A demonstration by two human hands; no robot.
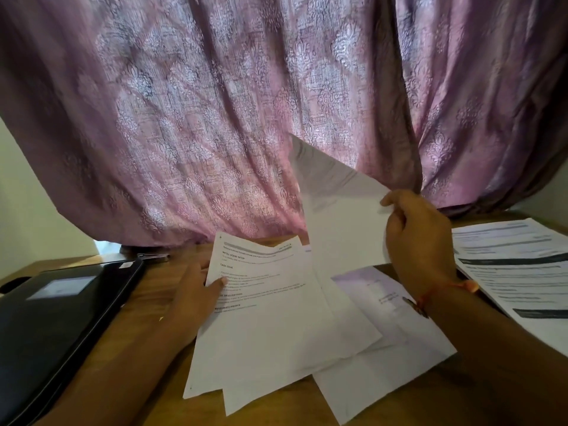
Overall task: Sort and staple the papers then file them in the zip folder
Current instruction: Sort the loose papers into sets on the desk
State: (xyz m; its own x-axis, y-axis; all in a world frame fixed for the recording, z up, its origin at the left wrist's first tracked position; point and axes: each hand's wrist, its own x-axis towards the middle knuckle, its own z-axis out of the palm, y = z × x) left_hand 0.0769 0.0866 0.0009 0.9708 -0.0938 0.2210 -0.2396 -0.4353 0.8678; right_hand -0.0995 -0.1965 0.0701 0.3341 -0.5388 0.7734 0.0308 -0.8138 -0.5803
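Nearest me, the black zip folder (52, 321) lies shut on the wooden table (159, 305), parked left until filing. Beside it the left hand (196, 290) pinches the loose papers (276, 327), thumb on the printed top sheet, steadying the fan. The right hand (418, 238) grips a lifted sheet (341, 216) by its edge, seemingly to read and sort it. Far right, a sorted stack (516, 265) waits flat.
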